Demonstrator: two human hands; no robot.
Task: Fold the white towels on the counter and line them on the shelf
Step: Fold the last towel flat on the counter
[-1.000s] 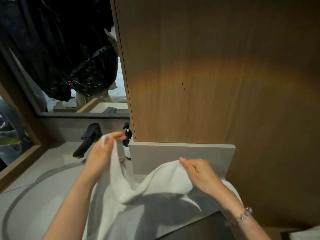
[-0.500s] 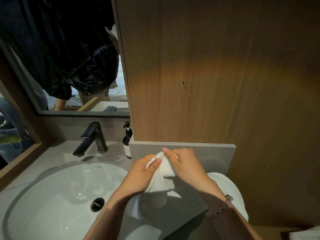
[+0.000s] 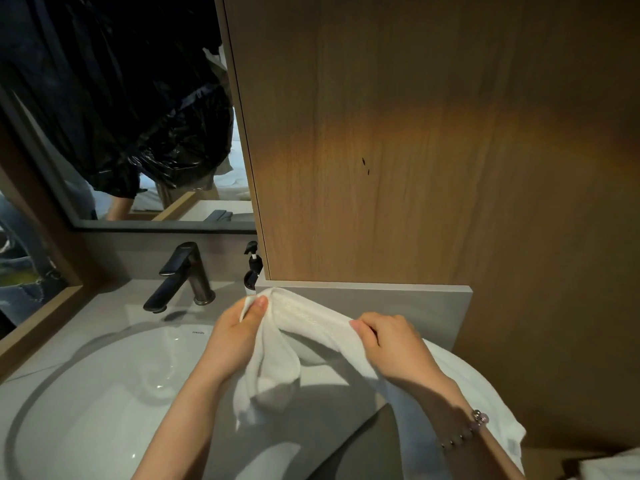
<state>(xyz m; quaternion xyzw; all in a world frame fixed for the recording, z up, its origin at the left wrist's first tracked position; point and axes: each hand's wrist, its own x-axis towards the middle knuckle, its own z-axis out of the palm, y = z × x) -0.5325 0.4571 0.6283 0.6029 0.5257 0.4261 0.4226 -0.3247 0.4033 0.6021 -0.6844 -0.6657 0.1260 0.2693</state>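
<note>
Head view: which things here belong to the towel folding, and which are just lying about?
In the job: towel, pinched by the left hand and gripped by the right hand; counter.
Lying about: tap, soap bottle, sink, mirror.

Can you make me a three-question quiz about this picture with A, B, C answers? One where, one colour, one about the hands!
1. Where is the tap? A) behind the sink B) on the ceiling C) on the floor
2. What colour is the towel? A) blue B) white C) red
3. Who holds the towel? A) nobody B) one hand only C) both hands
Answers: 1 A, it stands at the basin's back edge. 2 B, plainly white. 3 C, the left hand and right hand each pinch its top edge.
</note>
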